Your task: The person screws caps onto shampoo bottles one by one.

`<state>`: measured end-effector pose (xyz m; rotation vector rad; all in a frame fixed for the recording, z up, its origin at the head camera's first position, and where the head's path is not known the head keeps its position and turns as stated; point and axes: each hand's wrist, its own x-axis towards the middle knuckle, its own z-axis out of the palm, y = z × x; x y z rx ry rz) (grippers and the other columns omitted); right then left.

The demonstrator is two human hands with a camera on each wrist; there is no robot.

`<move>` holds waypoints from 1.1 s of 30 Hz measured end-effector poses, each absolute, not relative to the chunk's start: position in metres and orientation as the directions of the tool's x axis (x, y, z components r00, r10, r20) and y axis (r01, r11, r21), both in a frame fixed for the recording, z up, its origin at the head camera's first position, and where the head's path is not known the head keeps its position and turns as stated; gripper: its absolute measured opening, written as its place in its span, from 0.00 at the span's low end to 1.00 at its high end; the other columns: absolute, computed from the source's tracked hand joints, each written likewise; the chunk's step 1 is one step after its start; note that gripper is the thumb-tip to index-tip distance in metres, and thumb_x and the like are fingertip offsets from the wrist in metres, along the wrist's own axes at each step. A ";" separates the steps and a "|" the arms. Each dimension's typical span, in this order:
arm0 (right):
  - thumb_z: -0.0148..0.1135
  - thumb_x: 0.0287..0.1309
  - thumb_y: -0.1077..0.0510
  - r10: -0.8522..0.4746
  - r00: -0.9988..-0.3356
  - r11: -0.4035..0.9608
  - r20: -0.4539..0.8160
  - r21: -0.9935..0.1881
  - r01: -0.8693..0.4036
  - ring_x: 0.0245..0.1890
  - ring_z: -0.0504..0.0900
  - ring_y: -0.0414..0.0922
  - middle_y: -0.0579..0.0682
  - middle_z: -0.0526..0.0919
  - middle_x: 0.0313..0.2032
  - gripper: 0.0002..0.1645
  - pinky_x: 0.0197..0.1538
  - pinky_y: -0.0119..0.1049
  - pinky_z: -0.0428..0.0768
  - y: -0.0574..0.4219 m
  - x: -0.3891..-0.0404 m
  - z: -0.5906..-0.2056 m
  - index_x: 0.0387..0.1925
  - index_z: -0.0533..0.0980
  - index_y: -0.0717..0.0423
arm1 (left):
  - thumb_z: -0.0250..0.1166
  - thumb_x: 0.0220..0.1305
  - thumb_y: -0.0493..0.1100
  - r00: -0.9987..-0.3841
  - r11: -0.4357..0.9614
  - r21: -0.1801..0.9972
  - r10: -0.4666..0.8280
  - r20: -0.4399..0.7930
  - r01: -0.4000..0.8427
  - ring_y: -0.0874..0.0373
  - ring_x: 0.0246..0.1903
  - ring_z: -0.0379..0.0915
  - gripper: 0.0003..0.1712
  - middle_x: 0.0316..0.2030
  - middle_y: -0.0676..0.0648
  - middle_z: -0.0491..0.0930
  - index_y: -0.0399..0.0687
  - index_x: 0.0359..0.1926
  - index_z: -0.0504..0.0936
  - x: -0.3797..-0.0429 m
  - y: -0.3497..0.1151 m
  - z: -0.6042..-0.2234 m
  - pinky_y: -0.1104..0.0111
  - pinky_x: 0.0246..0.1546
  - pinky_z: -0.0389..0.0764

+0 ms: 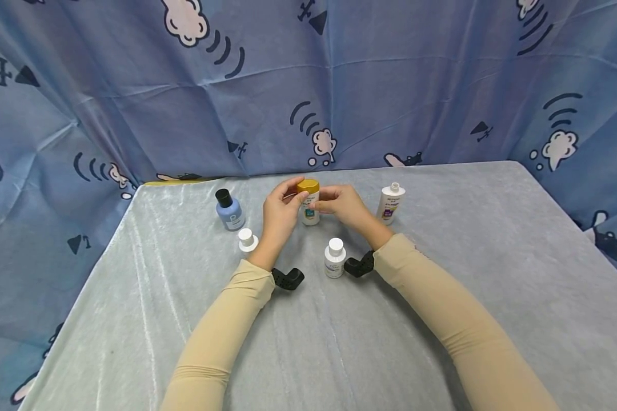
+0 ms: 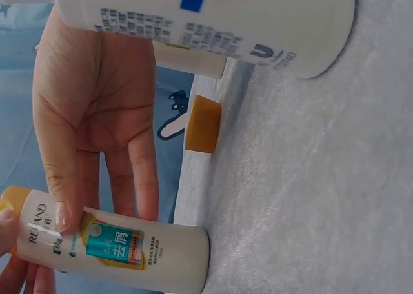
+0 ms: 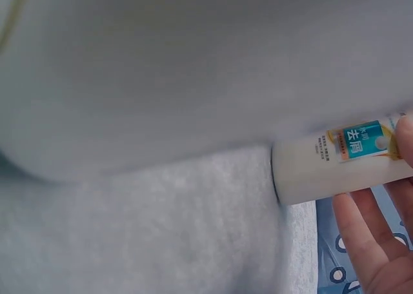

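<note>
A white shampoo bottle [image 1: 310, 215] with a teal label stands upright at the table's middle back. My left hand [image 1: 279, 218] holds its yellow cap [image 1: 308, 185], thumb in front. Around the bottle's body, my right hand [image 1: 347, 206] has its thumb on the label and its fingers behind; the left wrist view shows this right hand [image 2: 97, 100] too. Nearer me, in front of the hands, is a small white bottle [image 1: 334, 262] with a white cap. Another white-capped bottle [image 1: 247, 240] is partly hidden by my left forearm.
A blue bottle [image 1: 230, 215] with a black cap stands at the left. Back right is a white bottle [image 1: 389, 204] with a narrow white top. Black wrist devices [image 1: 288, 279] jut from both cuffs. Grey cloth [image 1: 493, 240] covers the table; a patterned blue curtain [image 1: 391, 85] hangs behind.
</note>
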<state>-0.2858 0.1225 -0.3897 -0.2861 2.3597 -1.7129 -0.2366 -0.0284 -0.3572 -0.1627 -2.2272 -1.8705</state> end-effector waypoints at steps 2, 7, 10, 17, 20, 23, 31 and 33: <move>0.68 0.51 0.54 -0.281 -0.958 0.309 -0.056 -0.951 -0.035 0.47 0.81 0.46 0.56 0.82 0.48 0.24 0.49 0.39 0.81 0.123 -0.286 -0.390 0.51 0.78 0.58 | 0.61 0.60 0.32 -0.968 0.179 0.956 -0.059 0.245 0.231 0.45 0.51 0.74 0.19 0.53 0.36 0.75 0.33 0.53 0.76 -0.236 -0.028 -0.356 0.65 0.54 0.75; 0.68 0.51 0.54 -0.282 -0.958 0.310 -0.053 -0.950 -0.039 0.48 0.81 0.46 0.55 0.82 0.49 0.25 0.50 0.39 0.80 0.124 -0.285 -0.390 0.51 0.77 0.57 | 0.61 0.60 0.33 -0.971 0.171 0.959 -0.046 0.235 0.224 0.46 0.52 0.74 0.20 0.53 0.37 0.75 0.34 0.54 0.75 -0.237 -0.028 -0.357 0.66 0.54 0.76; 0.69 0.50 0.53 -0.273 -0.961 0.328 -0.050 -0.944 -0.044 0.49 0.80 0.45 0.53 0.82 0.49 0.25 0.52 0.38 0.79 0.125 -0.284 -0.391 0.52 0.78 0.55 | 0.61 0.60 0.33 -0.973 0.161 0.963 -0.047 0.226 0.216 0.47 0.52 0.74 0.20 0.54 0.37 0.75 0.34 0.54 0.75 -0.238 -0.029 -0.358 0.67 0.53 0.76; 0.69 0.50 0.52 -0.268 -0.962 0.377 -0.048 -0.924 -0.059 0.52 0.78 0.46 0.52 0.81 0.50 0.27 0.56 0.40 0.75 0.125 -0.284 -0.390 0.53 0.76 0.53 | 0.63 0.59 0.35 -0.970 0.133 0.964 -0.053 0.238 0.230 0.48 0.52 0.75 0.21 0.53 0.38 0.76 0.35 0.54 0.76 -0.249 -0.030 -0.371 0.68 0.53 0.76; 0.69 0.50 0.53 -0.255 -0.965 0.367 -0.053 -0.929 -0.046 0.52 0.78 0.46 0.53 0.81 0.50 0.27 0.56 0.40 0.76 0.126 -0.282 -0.388 0.53 0.76 0.54 | 0.64 0.59 0.36 -0.959 0.130 0.956 -0.072 0.273 0.263 0.50 0.51 0.75 0.20 0.51 0.40 0.77 0.36 0.53 0.77 -0.256 -0.031 -0.378 0.70 0.53 0.76; 0.70 0.49 0.54 -0.234 -0.971 0.339 -0.050 -0.940 -0.033 0.53 0.78 0.46 0.52 0.80 0.51 0.29 0.56 0.40 0.76 0.128 -0.277 -0.385 0.54 0.75 0.54 | 0.64 0.58 0.35 -0.939 0.125 0.939 -0.090 0.333 0.321 0.52 0.50 0.75 0.19 0.49 0.40 0.79 0.35 0.51 0.78 -0.256 -0.031 -0.376 0.70 0.53 0.75; 0.68 0.51 0.53 -0.158 -0.987 0.341 -0.003 -0.939 -0.052 0.59 0.72 0.45 0.50 0.76 0.57 0.33 0.53 0.42 0.77 0.136 -0.261 -0.376 0.60 0.71 0.52 | 0.64 0.59 0.36 -0.910 0.132 0.908 -0.066 0.408 0.398 0.52 0.52 0.73 0.18 0.50 0.40 0.78 0.35 0.51 0.77 -0.246 -0.030 -0.363 0.70 0.57 0.72; 0.68 0.51 0.53 -0.135 -0.991 0.334 0.013 -0.941 -0.058 0.59 0.72 0.45 0.50 0.76 0.57 0.32 0.53 0.41 0.77 0.138 -0.257 -0.373 0.60 0.71 0.52 | 0.64 0.59 0.37 -0.901 0.163 0.896 -0.071 0.428 0.413 0.56 0.52 0.73 0.18 0.49 0.43 0.79 0.37 0.51 0.78 -0.247 -0.030 -0.366 0.74 0.56 0.72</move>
